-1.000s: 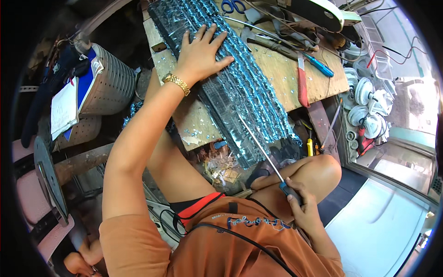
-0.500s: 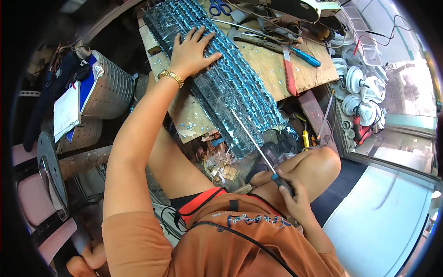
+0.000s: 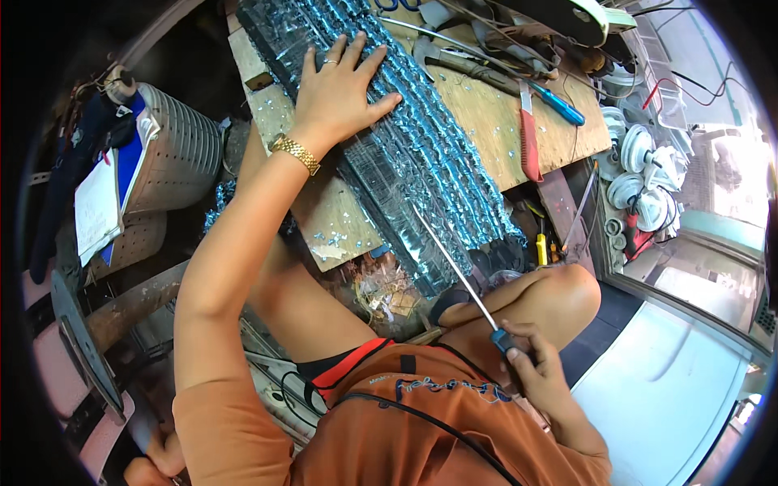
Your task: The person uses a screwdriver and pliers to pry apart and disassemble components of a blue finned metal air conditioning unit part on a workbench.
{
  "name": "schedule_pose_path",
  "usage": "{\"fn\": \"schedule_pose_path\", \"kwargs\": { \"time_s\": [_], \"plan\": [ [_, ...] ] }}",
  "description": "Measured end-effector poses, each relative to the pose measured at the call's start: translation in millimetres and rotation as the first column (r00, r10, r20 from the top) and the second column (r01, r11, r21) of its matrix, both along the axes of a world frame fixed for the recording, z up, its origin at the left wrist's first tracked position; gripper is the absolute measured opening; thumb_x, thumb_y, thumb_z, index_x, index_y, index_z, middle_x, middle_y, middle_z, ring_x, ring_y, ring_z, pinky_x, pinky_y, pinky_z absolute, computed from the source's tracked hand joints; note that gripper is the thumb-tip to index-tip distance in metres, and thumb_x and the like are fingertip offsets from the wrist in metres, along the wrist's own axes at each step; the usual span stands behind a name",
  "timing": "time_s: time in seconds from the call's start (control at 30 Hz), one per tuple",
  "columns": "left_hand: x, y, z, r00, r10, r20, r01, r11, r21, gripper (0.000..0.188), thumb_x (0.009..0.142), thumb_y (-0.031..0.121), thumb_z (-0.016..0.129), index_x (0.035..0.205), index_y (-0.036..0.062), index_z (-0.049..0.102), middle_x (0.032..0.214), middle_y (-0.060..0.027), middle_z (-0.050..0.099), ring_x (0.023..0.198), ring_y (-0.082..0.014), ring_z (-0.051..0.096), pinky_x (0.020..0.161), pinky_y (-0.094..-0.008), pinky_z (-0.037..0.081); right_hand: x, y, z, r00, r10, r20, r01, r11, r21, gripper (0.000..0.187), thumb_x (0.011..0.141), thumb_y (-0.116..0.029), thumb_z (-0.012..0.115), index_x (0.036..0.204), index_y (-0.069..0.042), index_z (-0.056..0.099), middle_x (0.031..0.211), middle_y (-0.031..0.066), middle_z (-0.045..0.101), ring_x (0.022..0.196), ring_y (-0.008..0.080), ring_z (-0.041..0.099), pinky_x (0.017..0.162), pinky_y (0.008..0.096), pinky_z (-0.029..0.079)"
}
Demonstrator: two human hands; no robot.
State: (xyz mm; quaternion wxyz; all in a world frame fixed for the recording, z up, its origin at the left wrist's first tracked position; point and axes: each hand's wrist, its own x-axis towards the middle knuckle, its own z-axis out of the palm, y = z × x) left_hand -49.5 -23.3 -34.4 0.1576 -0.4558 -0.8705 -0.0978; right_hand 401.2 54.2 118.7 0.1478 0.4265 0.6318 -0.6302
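A long slab, which looks like a heat-exchanger coil [image 3: 442, 158], lies aslant over a wooden board, its end overhanging the front edge. Shiny, crinkled blue fins run in rows along its right side; its left side is darker and flatter. My left hand [image 3: 340, 97] rests flat on its upper part, fingers spread, with a ring and a gold-coloured watch [image 3: 295, 152] on that arm. In my right hand [image 3: 539, 368], near my knee, is a long screwdriver [image 3: 459, 273] with a dark handle and blue collar. Its tip meets the dark side of the coil.
On the wooden board [image 3: 486, 142] lie a hammer [image 3: 466, 65], a red-handled blade [image 3: 529, 146] and a blue-handled screwdriver [image 3: 559, 105]. A perforated metal drum [image 3: 182, 150] stands left. White plastic wheels [image 3: 636, 148] sit at the right. Scraps [image 3: 385, 287] litter the floor below the board.
The whole view has shifted slightly, so the board and coil appear lower and farther right. My left hand stays on the coil, and the screwdriver tip remains near the same spot.
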Motion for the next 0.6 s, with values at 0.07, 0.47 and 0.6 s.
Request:
{"fn": "schedule_pose_path", "kwargs": {
  "time_s": [0.07, 0.47, 0.6],
  "plan": [
    [2.9, 0.3, 3.9, 0.998, 0.063, -0.02, -0.065, 0.992, -0.104, 0.076, 0.095, 0.07, 0.057, 0.159, 0.0297, 0.048, 0.167, -0.0083, 0.042, 0.155, -0.0283, 0.036, 0.125, -0.0616, 0.021, -7.1, 11.6, 1.5, 0.989, 0.146, -0.001, -0.144, 0.978, 0.153, 0.037, 0.1, 0.0, 0.057, 0.137, -0.003, 0.06, 0.119, 0.0148, 0.07, 0.097, 0.0217, 0.069, 0.082, 0.034, 0.055],
    [-10.3, -0.8, 6.9, 0.996, 0.021, 0.082, -0.026, 0.998, 0.054, 0.069, 0.096, 0.062, 0.061, 0.154, 0.0244, 0.055, 0.165, -0.0104, 0.044, 0.154, -0.0353, 0.036, 0.124, -0.0582, 0.023, 23.9, 13.8, -95.8, 0.89, 0.226, -0.396, -0.021, 0.888, 0.459, 0.05, 0.094, -0.015, 0.077, 0.141, -0.007, 0.06, 0.108, 0.0121, 0.076, 0.084, 0.0217, 0.072, 0.078, 0.0357, 0.055],
    [-13.8, -5.2, 8.3, 0.992, -0.05, 0.119, 0.002, 0.926, 0.377, 0.068, 0.093, 0.051, 0.071, 0.149, 0.0138, 0.058, 0.163, -0.0153, 0.044, 0.154, -0.0446, 0.031, 0.123, -0.0582, 0.024, 48.0, 20.1, -136.2, 0.964, 0.08, -0.252, 0.005, 0.948, 0.317, 0.042, 0.097, -0.011, 0.074, 0.135, 0.0, 0.06, 0.113, 0.0036, 0.069, 0.094, 0.0132, 0.066, 0.081, 0.0283, 0.055]
  ]
}}
